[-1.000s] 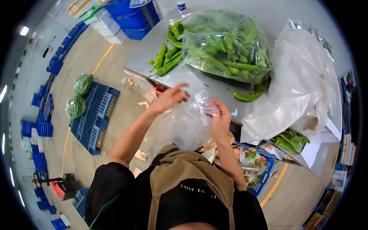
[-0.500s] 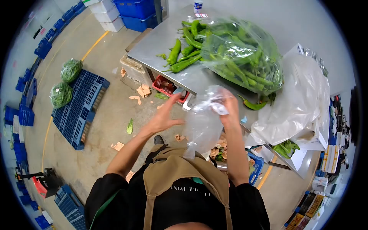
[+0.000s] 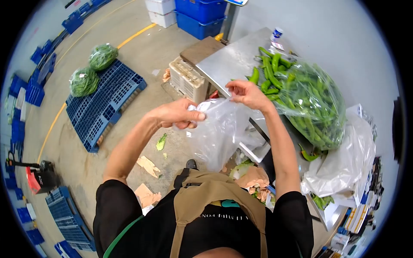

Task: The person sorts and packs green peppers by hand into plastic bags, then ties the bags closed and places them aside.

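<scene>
- Plastic bag (image 3: 215, 133), clear, thin and crumpled, hangs in front of my apron, spread between my two hands.
- Just changed: my left hand, open and apart from the bag a moment ago, is now on its upper edge; my right hand no longer carries it alone. Upshot: film held from both sides, its top drawn out sideways.
- Left hand (image 3: 176, 114): grip closed on the bag's edge, fingers curled, thumb lying forward.
- Right hand (image 3: 249, 95): grip a pinch on the other top corner, close to the front edge of the bare-metal worktop (image 3: 228, 56).
- Loose, long green peppers (image 3: 269, 77) lie on the worktop past my right hand.
- Beside them, a large clear bag packed with green peppers (image 3: 318, 105); one curved pepper (image 3: 307, 155) lies near its lower edge.
- White plastic sheeting (image 3: 344, 159) is heaped further right.
- On the floor to my left, a blue slatted pallet (image 3: 103, 107), with two round wrapped bundles of greens at its far end.
</scene>
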A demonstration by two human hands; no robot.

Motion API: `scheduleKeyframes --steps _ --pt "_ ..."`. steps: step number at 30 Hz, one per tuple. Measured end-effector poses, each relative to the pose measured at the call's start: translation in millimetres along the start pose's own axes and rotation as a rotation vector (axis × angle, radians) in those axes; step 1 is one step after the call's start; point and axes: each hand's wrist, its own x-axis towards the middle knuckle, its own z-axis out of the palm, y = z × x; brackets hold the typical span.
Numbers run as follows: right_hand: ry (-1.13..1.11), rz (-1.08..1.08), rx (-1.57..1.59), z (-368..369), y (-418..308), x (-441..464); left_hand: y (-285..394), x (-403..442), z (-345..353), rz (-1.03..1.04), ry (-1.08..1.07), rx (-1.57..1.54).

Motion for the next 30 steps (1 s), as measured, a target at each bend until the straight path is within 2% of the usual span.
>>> scheduleKeyframes --steps 2,3,5,6,8,9,11,13,15,16,17,18,19,20,21,22,24,25,26,27,29,30 --pt "0.105 -0.215 -0.396 11 -40 27 0 -22 -19 0.015 -0.016 0.019" --pt "0.196 -0.287 -0.591 20 -61 36 3 -30 -30 -0.006 0.06 -0.031" --pt "0.396 -0.448 -0.968 46 -105 42 -5 -43 -58 0.12 0.058 -0.39" --pt "0.44 -0.542 -0.867 61 -131 43 -11 -49 -70 0.19 0.056 -0.57" --pt "0.473 -0.717 -0.604 107 -157 41 -12 -58 -82 0.319 0.095 -0.735" --pt "0.331 -0.695 -0.396 132 -157 44 -10 -63 -86 0.373 0.134 -0.806" --pt "0.03 -0.432 -0.166 194 -112 77 -2 -75 -92 0.507 0.141 -0.864" --pt "0.01 -0.502 -0.475 241 -26 122 11 -93 -101 0.537 0.251 -0.905" --pt "-0.03 -0.534 -0.869 243 57 125 8 -109 -135 0.601 0.249 -0.947" --pt "0.024 -0.322 -0.441 245 117 127 6 -119 -151 0.642 0.212 -0.984" --pt "-0.07 -0.264 -0.708 218 129 125 5 -128 -160 0.663 0.359 -0.951" --pt "-0.18 -0.236 -0.974 191 140 122 -3 -138 -177 0.754 0.347 -0.906" --pt "-0.222 -0.028 -1.146 164 136 123 -11 -150 -193 0.844 0.35 -0.923" --pt "-0.114 0.002 -1.186 139 137 123 -1 -161 -193 0.89 0.269 -0.939" --pt "-0.031 0.024 -1.172 121 140 129 1 -163 -198 0.899 0.245 -0.933" --pt "-0.087 0.124 -1.075 110 108 140 4 -160 -203 0.912 0.225 -0.928" --pt "-0.614 0.029 -0.744 108 37 172 15 -129 -200 0.782 0.388 -0.889" --pt "-0.512 -0.392 -0.364 118 4 176 15 -108 -198 0.696 0.383 -0.951" --pt "-0.44 -0.532 -0.084 127 -42 185 21 -87 -191 0.637 0.346 -0.985" --pt "-0.244 -0.599 0.088 136 -70 201 27 -66 -184 0.578 0.31 -1.018" --pt "0.068 -0.671 0.282 170 -82 256 50 -35 -165 0.609 0.172 -0.987" --pt "-0.12 -0.572 0.334 164 -91 271 59 -26 -160 0.661 0.105 -0.952"
